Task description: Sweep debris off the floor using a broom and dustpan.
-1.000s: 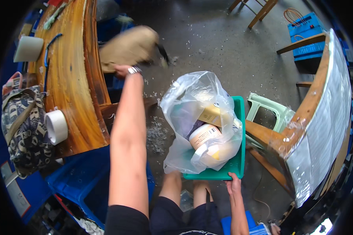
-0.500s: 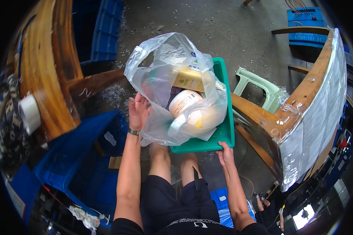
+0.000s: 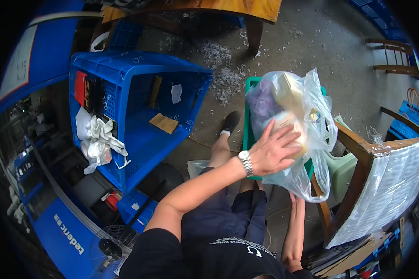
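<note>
Grey concrete floor [image 3: 312, 42], strewn with white scraps [image 3: 226, 86] beneath and near a wooden table [image 3: 228, 4] at the top. To the left, a blue crate [image 3: 139, 100], open toward the right, with a brown piece of card [image 3: 164, 123] inside and white cloth [image 3: 100, 135] at its near left side. To the right, a pale green stool [image 3: 343, 172] and, beyond it, wooden furniture with a silvery padded covering [image 3: 377, 186].

In front of the legs, a green tray [image 3: 249, 135] bearing a clear plastic bag [image 3: 311, 135], set well inside but spilling over the right and near rims. Through the plastic, shows a pale tub [image 3: 284, 120], a cream-coloured box [image 3: 287, 90] and something purple [image 3: 261, 98].

Lays the left hand [image 3: 275, 149] over the bag, at the near side of the tub, fingers extended and somewhat spread, not closed round anything. Has the right hand [image 3: 296, 199] low by the near right corner of the tray, fingers mostly hidden by plastic; cannot tell whether gripping.

As for progress: bag already in the tray, contents still inside, handles loose and untied. Nothing taken out, as far as can be seen; cannot judge how much remains.
</note>
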`<state>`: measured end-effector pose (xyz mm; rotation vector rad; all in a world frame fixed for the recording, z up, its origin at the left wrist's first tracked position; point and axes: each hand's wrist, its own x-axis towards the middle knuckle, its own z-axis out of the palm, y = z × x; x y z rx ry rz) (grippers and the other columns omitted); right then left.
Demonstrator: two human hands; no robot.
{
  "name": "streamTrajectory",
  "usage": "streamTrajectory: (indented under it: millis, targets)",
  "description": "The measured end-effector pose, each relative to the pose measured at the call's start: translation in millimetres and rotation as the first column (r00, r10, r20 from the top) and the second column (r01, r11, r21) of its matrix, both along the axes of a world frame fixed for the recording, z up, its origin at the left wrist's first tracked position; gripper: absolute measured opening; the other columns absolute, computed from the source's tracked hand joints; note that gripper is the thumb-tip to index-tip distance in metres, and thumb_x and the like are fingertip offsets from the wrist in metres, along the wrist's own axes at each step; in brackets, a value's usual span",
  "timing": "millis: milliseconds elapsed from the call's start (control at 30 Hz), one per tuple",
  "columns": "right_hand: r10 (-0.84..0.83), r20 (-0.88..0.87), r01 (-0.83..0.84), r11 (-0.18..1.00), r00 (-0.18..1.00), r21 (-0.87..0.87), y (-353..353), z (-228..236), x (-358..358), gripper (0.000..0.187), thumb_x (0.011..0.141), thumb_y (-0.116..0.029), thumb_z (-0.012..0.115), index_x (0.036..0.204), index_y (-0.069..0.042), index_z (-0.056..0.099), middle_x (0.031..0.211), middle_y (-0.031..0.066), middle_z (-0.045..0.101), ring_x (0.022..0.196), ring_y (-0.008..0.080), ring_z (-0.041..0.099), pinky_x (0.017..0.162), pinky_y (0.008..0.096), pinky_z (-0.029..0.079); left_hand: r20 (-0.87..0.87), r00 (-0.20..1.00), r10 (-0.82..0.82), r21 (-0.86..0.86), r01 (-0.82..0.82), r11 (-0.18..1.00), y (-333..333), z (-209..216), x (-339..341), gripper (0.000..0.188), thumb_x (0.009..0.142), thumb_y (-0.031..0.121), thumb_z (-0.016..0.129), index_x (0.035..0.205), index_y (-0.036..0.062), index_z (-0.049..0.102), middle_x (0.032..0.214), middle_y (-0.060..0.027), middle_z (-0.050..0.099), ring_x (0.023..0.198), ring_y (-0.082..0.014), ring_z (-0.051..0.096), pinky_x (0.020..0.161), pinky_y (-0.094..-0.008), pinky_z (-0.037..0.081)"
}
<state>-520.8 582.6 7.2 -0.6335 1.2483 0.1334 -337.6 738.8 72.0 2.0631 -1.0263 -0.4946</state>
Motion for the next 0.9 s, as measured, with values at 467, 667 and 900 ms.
streamTrajectory:
  millis: [467,667,900]
  targets:
    - [-0.007,0.267,0.050,0.987,0.964,-0.155,-63,141,-72,0.033,0.075,-0.020,0.051,0.104,-0.007,0.045,0.100,0.0071,0.051,0.095,0.0212,0.046,0.081,0.0368,0.038,-0.581,0.348,0.736,0.293,-0.754,0.588,232,49,-95,0.026,0.074,0.012,0.051,0.097,0.0004,0.050,0.088,-0.0078,0.053,0.081,-0.0145,0.052,0.073,-0.0251,0.040]
    - [-0.307,0.240,0.347,0.926,0.921,-0.151,-79,239,-64,0.027,0.069,-0.006,0.052,0.095,-0.002,0.046,0.095,0.0105,0.050,0.089,0.0230,0.048,0.083,0.0376,0.036,-0.625,0.155,0.765,0.529,-0.637,0.561,333,-21,-173,0.020,0.074,0.012,0.052,0.091,0.0017,0.053,0.070,-0.0012,0.053,0.057,-0.0064,0.045,0.052,-0.0188,0.037]
    - [-0.515,0.275,0.575,0.789,0.811,-0.218,-148,226,-87,0.036,0.067,0.000,0.045,0.102,0.002,0.036,0.104,0.0173,0.042,0.098,0.0305,0.041,0.087,0.0438,0.034,-0.593,-0.140,0.793,0.727,-0.516,0.453,312,-39,-186,0.023,0.077,0.023,0.050,0.096,0.0093,0.052,0.070,-0.0013,0.055,0.057,-0.0075,0.052,0.045,-0.0175,0.039]
